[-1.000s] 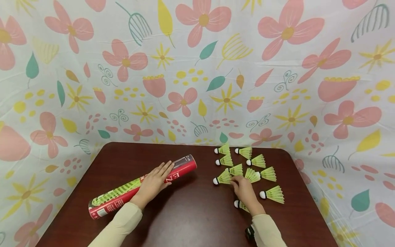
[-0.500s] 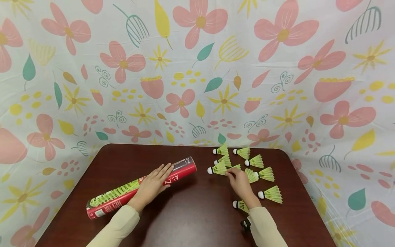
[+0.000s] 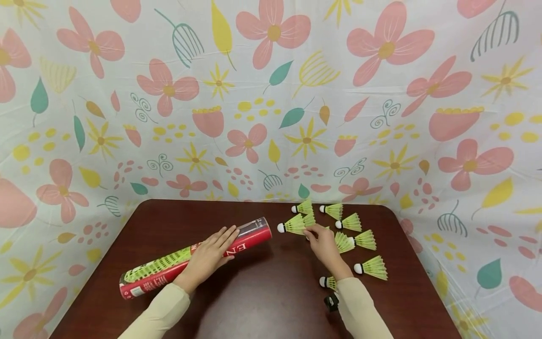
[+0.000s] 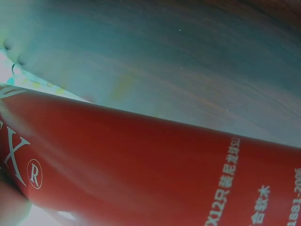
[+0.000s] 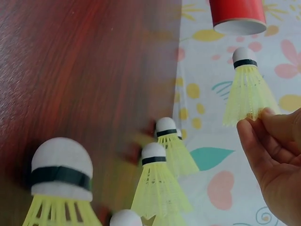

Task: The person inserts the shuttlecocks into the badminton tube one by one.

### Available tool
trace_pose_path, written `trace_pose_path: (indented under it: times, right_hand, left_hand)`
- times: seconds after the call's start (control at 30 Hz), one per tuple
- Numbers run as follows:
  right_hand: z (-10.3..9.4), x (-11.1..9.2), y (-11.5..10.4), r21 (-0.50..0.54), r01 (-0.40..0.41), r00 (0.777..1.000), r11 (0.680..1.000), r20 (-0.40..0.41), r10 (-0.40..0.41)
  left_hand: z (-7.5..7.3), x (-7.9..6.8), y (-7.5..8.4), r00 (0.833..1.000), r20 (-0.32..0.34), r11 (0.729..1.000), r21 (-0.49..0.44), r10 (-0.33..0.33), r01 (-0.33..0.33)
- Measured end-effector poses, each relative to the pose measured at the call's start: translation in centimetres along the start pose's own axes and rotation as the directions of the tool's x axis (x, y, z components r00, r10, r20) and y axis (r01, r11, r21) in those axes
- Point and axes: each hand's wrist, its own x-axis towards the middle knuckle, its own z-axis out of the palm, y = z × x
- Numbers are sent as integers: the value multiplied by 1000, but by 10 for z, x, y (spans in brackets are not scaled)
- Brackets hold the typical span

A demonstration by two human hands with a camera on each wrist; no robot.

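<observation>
A red shuttlecock tube [image 3: 250, 238] lies slantwise on the left side, printed with yellow-green shuttlecocks and white lettering. My left hand [image 3: 207, 258] rests over its middle, fingers straight along the upper side. In the left wrist view, the tube's red wall [image 4: 141, 155] fills the lower part. My right hand [image 3: 323, 247] pinches the skirt edge of a yellow shuttlecock [image 3: 292, 225] between thumb and fingers. Its white cork points left toward the tube's right end, a short gap away. The right wrist view shows this shuttlecock [image 5: 249, 92] lined up below the tube's round end [image 5: 240, 26].
Several more yellow shuttlecocks lie on the right of the dark brown table [image 3: 262, 301], among them one at the right [image 3: 371, 267] and one near the sleeve [image 3: 328, 282]. A small black device [image 3: 331, 302] sits by the right sleeve. A flowered cloth [image 3: 271, 94] hangs behind the table.
My right hand has carried the pinched shuttlecock up and leftward, from among the others to near the tube's end. The left hand and tube have stayed nearly in place.
</observation>
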Motion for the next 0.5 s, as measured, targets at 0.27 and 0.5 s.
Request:
trace_pose_path:
  times: [0.27,0.5]
  right_hand:
    - [5,4,-11,40,-26,999,999,36,24]
    - [10,7,-18,44,-19,999,999,35,17]
  left_hand:
    - [1,0,-2,999,-33,999,8,35,-35]
    - [2,2,-4,996,-55,998,20,64,-63]
